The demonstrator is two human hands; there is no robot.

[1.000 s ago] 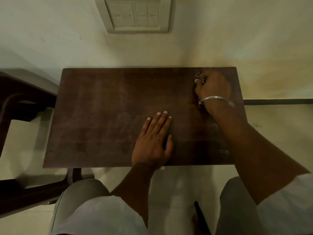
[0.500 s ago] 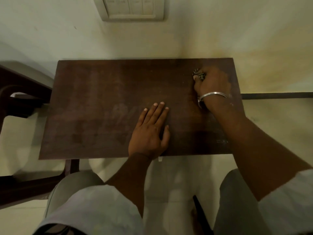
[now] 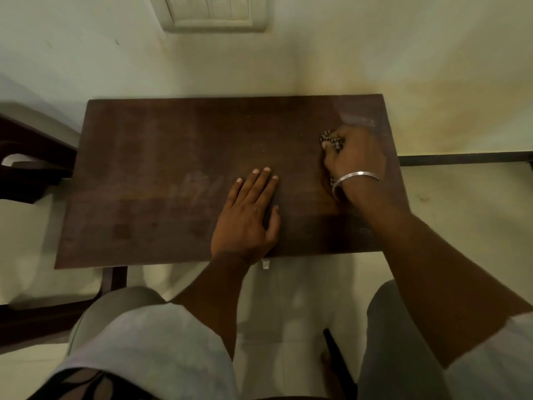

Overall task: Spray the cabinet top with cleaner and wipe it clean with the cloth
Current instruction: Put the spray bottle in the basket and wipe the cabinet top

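The dark brown cabinet top (image 3: pixel 161 174) fills the middle of the view, with pale streaks on its surface. My right hand (image 3: pixel 356 160) is curled over a bunched, dark patterned cloth (image 3: pixel 331 141) near the top's far right corner; only a bit of cloth shows past the fingers. A metal bangle circles that wrist. My left hand (image 3: pixel 248 217) lies flat on the top near its front edge, fingers straight. No spray bottle is in view.
A cream wall stands right behind the cabinet, with a switch plate (image 3: pixel 212 11) high up. A dark wooden chair frame (image 3: pixel 31 166) is close on the left. Pale floor lies around, and my knees sit below the front edge.
My right hand has slid the cloth a little back toward me from the far right corner. The left hand has stayed flat in place. The view has shifted slightly.
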